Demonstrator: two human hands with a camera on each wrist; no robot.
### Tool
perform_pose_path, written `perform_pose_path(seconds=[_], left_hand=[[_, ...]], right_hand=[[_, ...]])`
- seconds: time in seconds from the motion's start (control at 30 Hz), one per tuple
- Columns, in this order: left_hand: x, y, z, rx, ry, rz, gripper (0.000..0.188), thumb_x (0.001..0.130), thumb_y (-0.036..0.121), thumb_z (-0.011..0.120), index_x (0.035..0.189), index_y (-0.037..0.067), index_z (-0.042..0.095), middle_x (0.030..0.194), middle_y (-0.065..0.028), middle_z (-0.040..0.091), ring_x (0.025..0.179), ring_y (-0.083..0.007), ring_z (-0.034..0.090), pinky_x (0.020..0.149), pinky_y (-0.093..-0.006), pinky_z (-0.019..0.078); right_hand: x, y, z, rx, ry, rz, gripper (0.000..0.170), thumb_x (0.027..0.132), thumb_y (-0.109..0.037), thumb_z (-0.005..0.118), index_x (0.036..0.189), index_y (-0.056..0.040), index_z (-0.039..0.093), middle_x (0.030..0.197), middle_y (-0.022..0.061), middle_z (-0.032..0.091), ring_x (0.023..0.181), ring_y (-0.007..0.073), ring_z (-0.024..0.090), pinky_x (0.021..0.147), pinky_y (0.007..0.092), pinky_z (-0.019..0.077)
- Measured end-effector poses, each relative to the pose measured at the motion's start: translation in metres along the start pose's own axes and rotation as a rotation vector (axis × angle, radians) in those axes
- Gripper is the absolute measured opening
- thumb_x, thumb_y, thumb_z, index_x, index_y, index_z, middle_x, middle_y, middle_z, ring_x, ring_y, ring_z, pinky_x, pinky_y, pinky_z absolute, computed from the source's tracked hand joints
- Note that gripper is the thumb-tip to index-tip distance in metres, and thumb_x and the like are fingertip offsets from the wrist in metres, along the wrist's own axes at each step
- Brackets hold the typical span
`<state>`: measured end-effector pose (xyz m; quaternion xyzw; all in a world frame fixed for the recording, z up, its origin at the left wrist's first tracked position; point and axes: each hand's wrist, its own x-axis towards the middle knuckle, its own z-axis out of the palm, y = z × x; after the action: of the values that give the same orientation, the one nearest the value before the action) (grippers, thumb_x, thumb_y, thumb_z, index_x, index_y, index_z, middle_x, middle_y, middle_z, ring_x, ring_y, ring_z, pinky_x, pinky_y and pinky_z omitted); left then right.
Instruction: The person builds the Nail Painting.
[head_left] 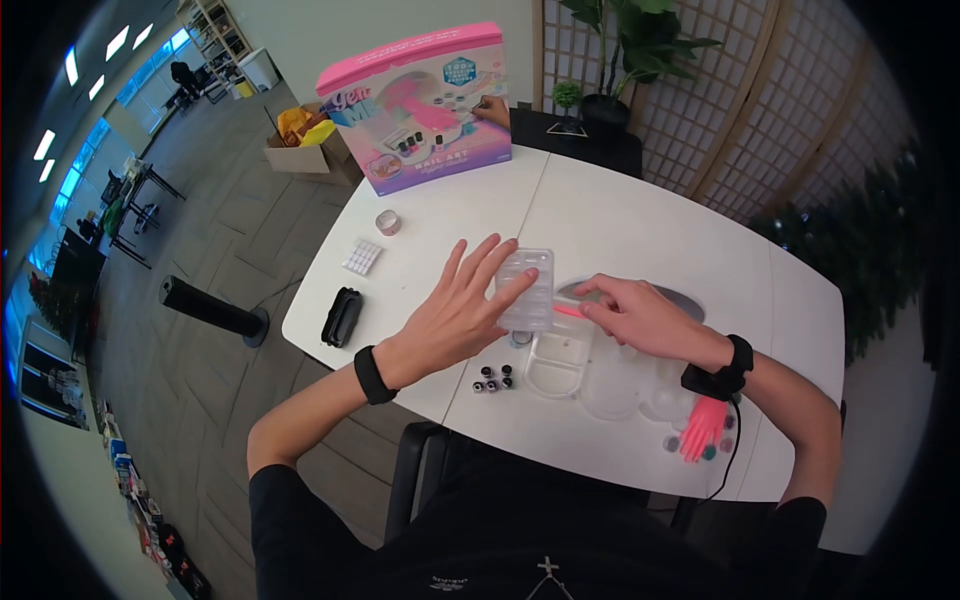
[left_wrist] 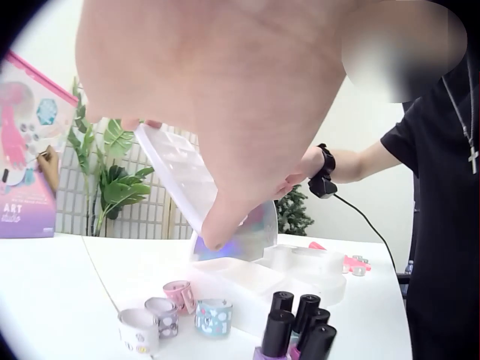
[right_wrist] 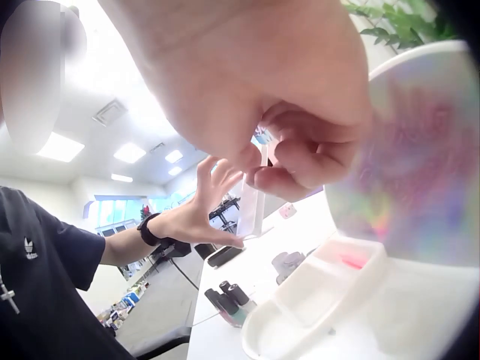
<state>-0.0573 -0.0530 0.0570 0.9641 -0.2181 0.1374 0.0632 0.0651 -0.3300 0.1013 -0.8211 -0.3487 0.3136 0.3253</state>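
Over the white table (head_left: 620, 210), the left hand (head_left: 445, 318) grips a clear compartment tray (head_left: 541, 300), tilted beside the right hand (head_left: 648, 318), seemingly for easy reach; whether the curled right fingers pinch anything cannot be told.

My left hand (left_wrist: 202, 97) grips a tilted, pale compartmented tray (left_wrist: 178, 166). Black-capped bottles (left_wrist: 277, 334) stand at five o'clock; patterned rolls (left_wrist: 139, 331) (one's pink) sit at seven on the bench (left_wrist: 52, 285); a colourful box (left_wrist: 24, 161), nine.
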Motion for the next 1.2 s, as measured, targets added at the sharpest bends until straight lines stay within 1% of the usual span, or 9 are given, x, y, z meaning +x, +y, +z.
perform_pose_path(seconds=[0.03,0.2,0.4,0.5,0.6,0.7,0.9,1.03,1.2], left_hand=[[0.008,0.002,0.002,0.015,0.013,0.049,0.109,0.075,0.024,0.098,0.164,0.019,0.034,0.167,-0.0238,0.035,0.157,-0.0466,0.034,0.128,-0.0671,0.0296],[0.032,0.009,0.016,0.077,0.031,0.193,0.107,0.079,0.021,0.09,0.168,0.028,0.032,0.169,-0.0213,0.037,0.155,-0.0405,0.04,0.127,-0.0639,0.0334],[0.039,0.007,0.014,-0.036,0.023,0.149,0.099,0.085,0.026,0.091,0.165,0.022,0.033,0.167,-0.0241,0.037,0.153,-0.0441,0.04,0.128,-0.0612,0.0327],[0.038,-0.003,0.019,-0.361,0.145,-0.038,0.074,0.095,0.023,0.082,0.157,0.013,0.044,0.158,-0.022,0.049,0.142,-0.0409,0.053,0.119,-0.0516,0.0446],[0.042,-0.018,0.023,-0.516,-0.083,-0.16,0.043,0.101,0.018,0.074,0.14,0.007,0.061,0.138,-0.0194,0.064,0.119,-0.04,0.065,0.102,-0.0474,0.0533],[0.045,-0.018,0.034,-0.555,-0.089,-0.156,0.023,0.104,0.018,0.07,0.121,0.002,0.07,0.119,-0.0168,0.073,0.107,-0.0369,0.07,0.093,-0.0471,0.0559],[0.053,-0.013,0.044,-0.607,-0.128,-0.164,0.021,0.104,0.019,0.069,0.11,0.0,0.074,0.102,-0.0172,0.075,0.097,-0.0375,0.071,0.087,-0.0468,0.0563],[0.056,-0.009,0.044,-0.617,-0.197,-0.213,0.021,0.106,0.02,0.067,0.107,0.0,0.073,0.096,-0.0152,0.073,0.095,-0.0336,0.07,0.085,-0.0447,0.0554],[0.057,-0.01,0.048,-0.618,-0.201,-0.216,0.022,0.107,0.021,0.067,0.105,0.0,0.073,0.095,-0.0153,0.073,0.09,-0.034,0.07,0.08,-0.0443,0.0551]], right_hand=[[0.001,0.0,0.001,0.055,-0.011,0.029,0.036,0.112,-0.029,0.06,0.133,-0.0009,0.067,0.079,0.0044,0.071,0.066,0.0129,0.067,0.06,0.0337,0.0496],[0.008,0.019,0.011,0.182,-0.03,0.075,0.035,0.112,-0.03,0.059,0.125,0.0019,0.067,0.09,0.0095,0.077,0.075,0.0172,0.077,0.059,0.0331,0.0559],[0.009,0.034,0.017,0.257,0.017,0.083,0.032,0.113,-0.024,0.057,0.124,0.0039,0.066,0.099,0.0126,0.077,0.081,0.0196,0.079,0.057,0.0329,0.0615],[0.008,0.04,0.017,0.233,0.031,0.1,0.033,0.113,-0.024,0.054,0.125,0.0047,0.066,0.103,0.0142,0.077,0.083,0.0205,0.079,0.059,0.033,0.0631],[0.008,0.044,0.021,0.196,0.046,0.102,0.034,0.114,-0.023,0.052,0.127,0.006,0.065,0.104,0.015,0.077,0.085,0.0214,0.079,0.059,0.0334,0.0642],[0.007,0.047,0.024,0.176,0.068,0.085,0.034,0.114,-0.022,0.051,0.125,0.0074,0.065,0.106,0.0159,0.077,0.086,0.0223,0.08,0.059,0.034,0.0654],[0.007,0.055,0.028,0.167,0.068,0.081,0.033,0.114,-0.021,0.05,0.119,0.0085,0.064,0.108,0.0172,0.076,0.086,0.0228,0.079,0.06,0.0344,0.0664],[0.008,0.06,0.028,0.156,0.062,0.088,0.034,0.114,-0.022,0.049,0.117,0.0083,0.064,0.105,0.0157,0.075,0.081,0.0217,0.078,0.059,0.0348,0.0657],[0.008,0.056,0.026,0.104,0.048,0.106,0.034,0.115,-0.022,0.048,0.111,0.0075,0.065,0.088,0.0119,0.071,0.066,0.02,0.073,0.058,0.0368,0.0592]])
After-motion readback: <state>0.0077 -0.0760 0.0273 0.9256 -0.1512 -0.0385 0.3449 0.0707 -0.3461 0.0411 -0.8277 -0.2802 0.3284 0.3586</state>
